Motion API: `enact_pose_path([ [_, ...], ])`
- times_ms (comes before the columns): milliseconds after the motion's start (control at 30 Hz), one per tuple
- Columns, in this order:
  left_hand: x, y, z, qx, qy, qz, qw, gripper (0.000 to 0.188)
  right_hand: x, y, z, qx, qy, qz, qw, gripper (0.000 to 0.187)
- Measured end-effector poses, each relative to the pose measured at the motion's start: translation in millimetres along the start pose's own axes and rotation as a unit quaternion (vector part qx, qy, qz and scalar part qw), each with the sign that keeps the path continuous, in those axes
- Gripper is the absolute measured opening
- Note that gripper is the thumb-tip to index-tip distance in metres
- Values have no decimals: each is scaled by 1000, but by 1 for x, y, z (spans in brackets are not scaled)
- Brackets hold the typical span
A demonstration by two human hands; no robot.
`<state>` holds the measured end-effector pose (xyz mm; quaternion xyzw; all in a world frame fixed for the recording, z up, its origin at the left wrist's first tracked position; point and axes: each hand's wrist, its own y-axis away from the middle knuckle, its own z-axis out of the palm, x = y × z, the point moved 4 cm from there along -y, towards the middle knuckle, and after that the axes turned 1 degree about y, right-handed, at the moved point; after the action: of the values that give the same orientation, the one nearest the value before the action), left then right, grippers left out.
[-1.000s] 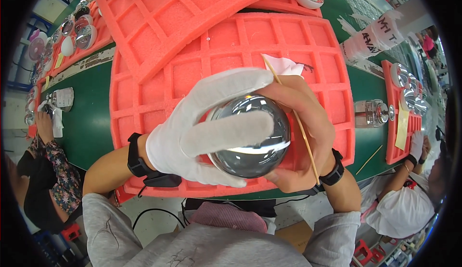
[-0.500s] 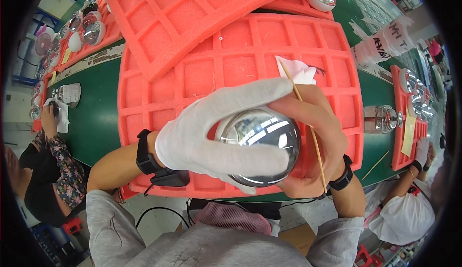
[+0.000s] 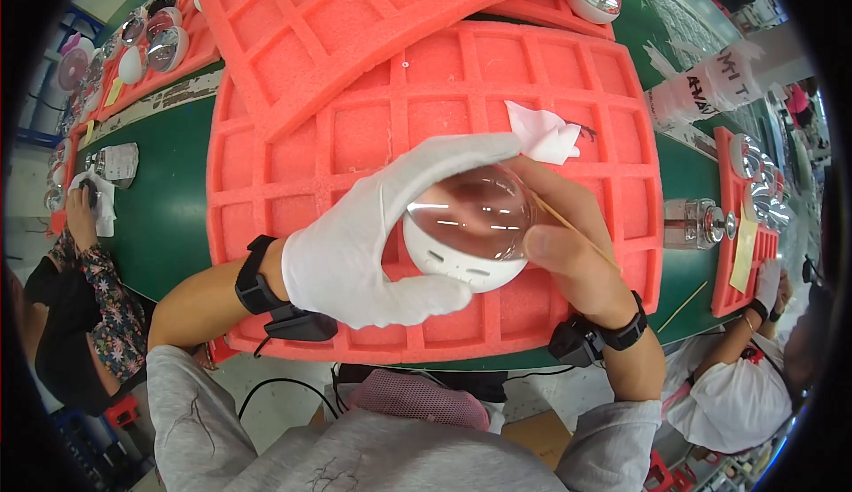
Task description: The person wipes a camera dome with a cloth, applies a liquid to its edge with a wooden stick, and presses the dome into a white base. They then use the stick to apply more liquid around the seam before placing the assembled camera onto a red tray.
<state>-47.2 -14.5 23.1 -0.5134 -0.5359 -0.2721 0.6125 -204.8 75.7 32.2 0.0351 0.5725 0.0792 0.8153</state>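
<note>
Between my two hands is a round device with a shiny mirrored dome (image 3: 469,212) and a white slotted base (image 3: 461,268), tilted so that the base shows on the near side. My left hand (image 3: 346,248), in a white glove, wraps it from the left, thumb along the base. Bare, my right hand (image 3: 581,248) grips the far right side, its thumb on the dome's edge. A thin wooden stick (image 3: 568,223) is also held in my right hand, running down along it. Below them lies a red foam tray (image 3: 355,141) with square compartments.
A crumpled white cloth (image 3: 543,133) lies on the tray's far part. Another foam tray (image 3: 342,17) overlaps it at the back. On the green table (image 3: 169,199) stand a glass jar (image 3: 692,223) and a second stick (image 3: 682,306), at right. Co-workers sit at both sides.
The device has been turned, so its white slotted base now shows toward me. My left fingers have shifted from across the dome to its rim; my right thumb has moved up onto the edge.
</note>
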Motion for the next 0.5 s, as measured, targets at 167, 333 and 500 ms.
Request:
enact_pose_path([
  [167, -1, -1, -1, -14, -12, -21, 1000, 84, 9, 5, -5, -2, -17, 6, 1000, 58],
  [333, -3, 4, -2, -4, -3, 11, 1000, 78, 7, 3, 2, -11, -20, 11, 1000, 61],
  [500, -4, 3, 1, 8, 13, 4, 1000, 71, 7, 3, -2, -23, 0, 31, 999, 64],
])
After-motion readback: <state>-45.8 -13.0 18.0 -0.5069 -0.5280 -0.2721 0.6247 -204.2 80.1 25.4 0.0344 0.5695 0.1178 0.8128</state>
